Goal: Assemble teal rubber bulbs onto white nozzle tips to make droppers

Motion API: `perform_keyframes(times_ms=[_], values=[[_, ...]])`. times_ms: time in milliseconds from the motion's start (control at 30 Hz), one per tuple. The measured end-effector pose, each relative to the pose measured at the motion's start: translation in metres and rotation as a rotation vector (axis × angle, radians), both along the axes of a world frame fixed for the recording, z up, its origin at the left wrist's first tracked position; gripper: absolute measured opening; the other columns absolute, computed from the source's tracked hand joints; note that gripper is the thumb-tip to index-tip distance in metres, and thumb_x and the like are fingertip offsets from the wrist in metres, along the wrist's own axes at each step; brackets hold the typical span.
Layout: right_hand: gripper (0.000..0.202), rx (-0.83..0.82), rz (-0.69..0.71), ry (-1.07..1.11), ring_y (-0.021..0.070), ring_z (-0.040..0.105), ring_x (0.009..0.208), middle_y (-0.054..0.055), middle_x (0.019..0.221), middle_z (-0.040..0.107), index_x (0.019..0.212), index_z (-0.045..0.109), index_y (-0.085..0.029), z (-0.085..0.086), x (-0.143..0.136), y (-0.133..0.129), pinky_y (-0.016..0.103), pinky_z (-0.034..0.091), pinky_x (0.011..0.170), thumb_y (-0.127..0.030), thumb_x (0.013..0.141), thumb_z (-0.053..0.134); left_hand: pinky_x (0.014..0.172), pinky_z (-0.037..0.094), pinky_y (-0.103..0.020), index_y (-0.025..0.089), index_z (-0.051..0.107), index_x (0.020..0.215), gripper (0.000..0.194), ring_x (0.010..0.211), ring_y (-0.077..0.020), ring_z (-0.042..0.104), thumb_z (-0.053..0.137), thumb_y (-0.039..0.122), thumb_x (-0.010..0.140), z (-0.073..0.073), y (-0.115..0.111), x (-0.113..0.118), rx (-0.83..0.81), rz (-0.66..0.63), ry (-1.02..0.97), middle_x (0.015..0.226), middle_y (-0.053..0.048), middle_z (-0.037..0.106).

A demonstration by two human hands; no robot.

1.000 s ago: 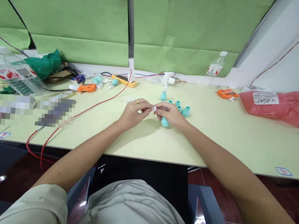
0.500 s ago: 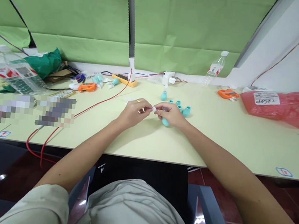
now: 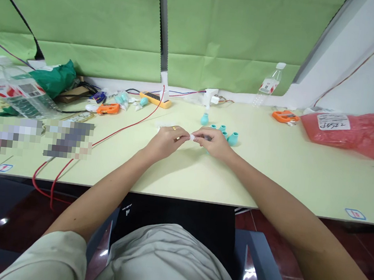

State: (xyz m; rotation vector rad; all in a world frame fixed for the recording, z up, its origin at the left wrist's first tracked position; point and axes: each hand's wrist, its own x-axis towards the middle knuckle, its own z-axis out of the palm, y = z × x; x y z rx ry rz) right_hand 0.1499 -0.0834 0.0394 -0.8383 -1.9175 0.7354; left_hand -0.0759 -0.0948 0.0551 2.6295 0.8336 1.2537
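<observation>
A small whitish piece (image 3: 191,137) sits between the fingertips of both hands above the table. My left hand (image 3: 167,141), with a ring on one finger, pinches it from the left. From the right, my right hand (image 3: 213,143) pinches the same piece, its other fingers curled. A bit of teal shows under my right hand, mostly hidden. Just beyond that hand stand several teal bulb-shaped pieces (image 3: 233,139). Another teal piece with a clear top (image 3: 204,119) stands a little farther back.
Bottles (image 3: 28,92), a green bag (image 3: 58,79), an orange tool (image 3: 108,108) and a yellow meter (image 3: 155,99) lie left. A red cable (image 3: 121,129) crosses the table (image 3: 290,177). At right are a bottle (image 3: 268,86), another orange tool (image 3: 285,117) and a red bag (image 3: 351,133).
The teal piece under my right hand is now mostly covered by it. My left fingers have closed together more, and the whitish piece has turned slightly between the fingertips.
</observation>
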Motion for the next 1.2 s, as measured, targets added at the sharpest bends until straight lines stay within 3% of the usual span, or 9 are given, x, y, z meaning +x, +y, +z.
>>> perform_keyframes(times_ms=[233, 367, 500, 800, 1200], values=[[0.013, 0.061, 0.019, -0.005, 0.0175, 0.059, 0.076, 0.005, 0.086, 0.07, 0.092, 0.08, -0.021, -0.005, 0.001, 0.003, 0.034, 0.045, 0.07, -0.027, 0.087, 0.069, 0.062, 0.064, -0.025, 0.018, 0.077, 0.088, 0.017, 0.067, -0.0115, 0.068, 0.067, 0.031, 0.092, -0.001, -0.001, 0.003, -0.331, -0.03, -0.158, 0.089, -0.005, 0.073], [0.014, 0.113, 0.014, -0.031, 0.0192, 0.06, 0.078, 0.005, 0.084, 0.07, 0.091, 0.08, -0.023, -0.004, 0.001, 0.002, 0.036, 0.045, 0.073, -0.031, 0.089, 0.069, 0.066, 0.069, -0.032, 0.015, 0.077, 0.083, 0.022, 0.071, -0.015, 0.069, 0.077, 0.037, 0.083, 0.003, -0.002, 0.004, -0.601, -0.072, -0.303, 0.083, -0.005, 0.071], [0.017, 0.156, 0.014, -0.062, 0.0213, 0.062, 0.079, 0.006, 0.084, 0.07, 0.09, 0.08, -0.024, 0.0, 0.001, 0.0, 0.037, 0.046, 0.075, -0.034, 0.091, 0.067, 0.071, 0.07, -0.038, 0.014, 0.076, 0.081, 0.027, 0.073, -0.0164, 0.069, 0.083, 0.04, 0.077, 0.005, -0.002, 0.005, -0.739, -0.096, -0.362, 0.077, -0.006, 0.07], [0.017, 0.193, 0.063, -0.079, 0.0204, 0.06, 0.077, 0.005, 0.082, 0.068, 0.09, 0.08, -0.024, 0.0, 0.002, -0.003, 0.036, 0.044, 0.073, -0.03, 0.093, 0.065, 0.072, 0.066, -0.037, 0.013, 0.074, 0.081, 0.036, 0.069, -0.0197, 0.074, 0.088, 0.046, 0.072, 0.001, 0.002, 0.003, -0.831, -0.091, -0.35, 0.072, -0.006, 0.071], [0.022, -0.074, 0.094, 0.094, 0.0158, 0.054, 0.068, 0.004, 0.08, 0.067, 0.083, 0.08, -0.022, 0.006, 0.001, -0.003, 0.033, 0.04, 0.063, -0.043, 0.081, 0.077, 0.073, 0.064, -0.037, 0.013, 0.069, 0.084, 0.041, 0.068, -0.0197, 0.074, 0.092, 0.043, 0.068, 0.01, -0.001, 0.005, -0.932, -0.189, -0.414, 0.075, -0.003, 0.07]])
